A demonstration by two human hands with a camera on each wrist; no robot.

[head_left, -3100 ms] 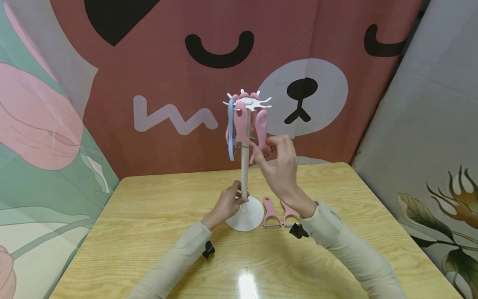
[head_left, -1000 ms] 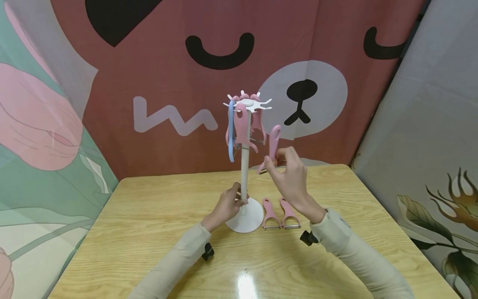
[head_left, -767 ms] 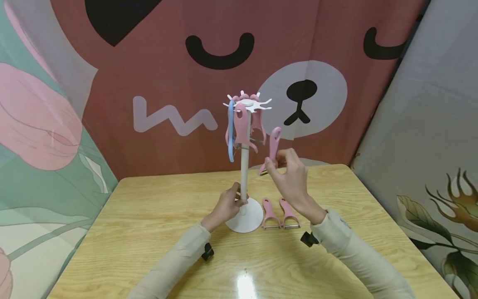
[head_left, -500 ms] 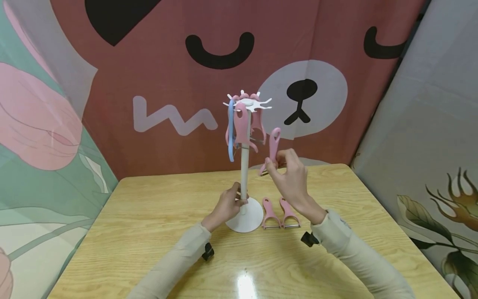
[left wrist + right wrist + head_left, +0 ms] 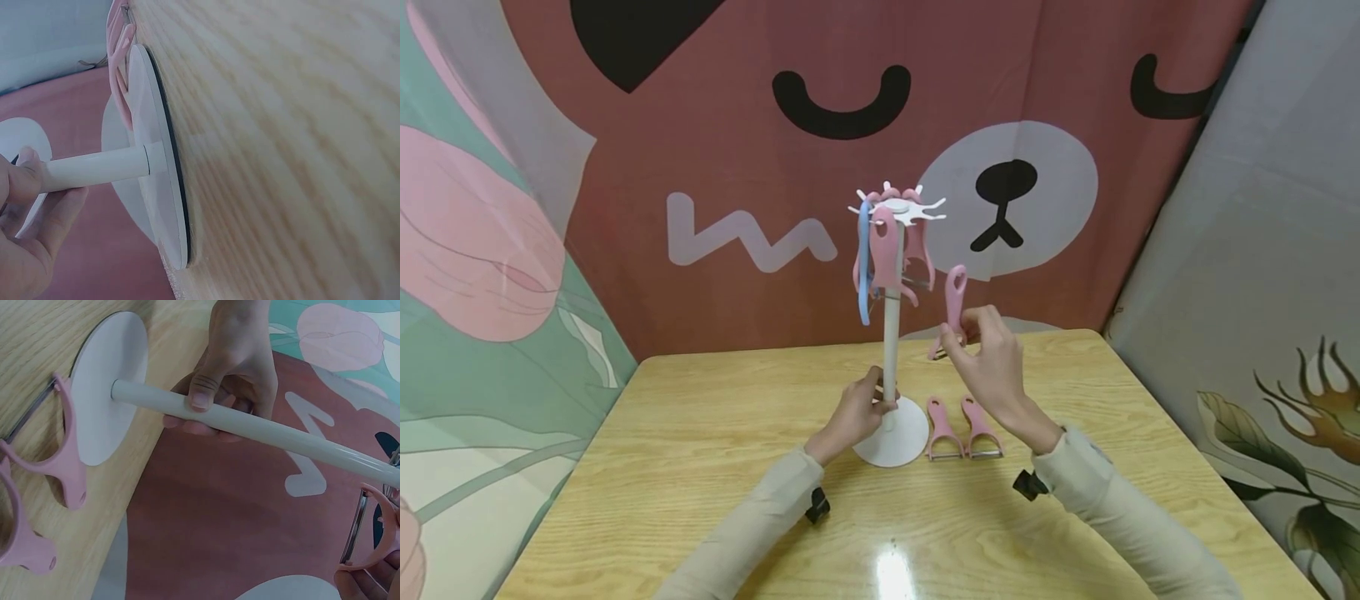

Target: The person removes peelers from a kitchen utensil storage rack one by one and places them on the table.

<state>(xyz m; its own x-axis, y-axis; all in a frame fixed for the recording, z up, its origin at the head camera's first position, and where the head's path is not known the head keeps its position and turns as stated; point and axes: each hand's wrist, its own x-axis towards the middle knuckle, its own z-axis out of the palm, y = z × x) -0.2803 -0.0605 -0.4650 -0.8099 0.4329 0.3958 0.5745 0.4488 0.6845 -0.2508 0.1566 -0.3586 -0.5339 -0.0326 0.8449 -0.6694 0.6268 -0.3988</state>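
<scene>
My left hand (image 5: 853, 414) grips the lower pole of a white stand (image 5: 892, 333), thumb and fingers round it just above the round base (image 5: 156, 187). In my right hand (image 5: 992, 358) a pink peeler (image 5: 955, 292) is pinched near its blade end, handle pointing up, to the right of the stand and above the table. Its metal blade (image 5: 355, 528) shows in the right wrist view. From the white hooked top (image 5: 898, 206) hang several pink peelers, one pink peeler (image 5: 886, 250) at the front, and a blue peeler (image 5: 864, 262) at the left.
Two more pink peelers lie side by side right of the base, a nearer peeler (image 5: 943, 429) and a farther-right peeler (image 5: 981, 429). All stand on a wooden table (image 5: 700, 467). Behind it hangs a printed curtain (image 5: 715, 300), with a grey one (image 5: 1240, 250) at the right.
My right hand has taken the pink peeler off the stand's right side and moved it right and down, slightly lower still in the last half second. The left hand stays on the pole.
</scene>
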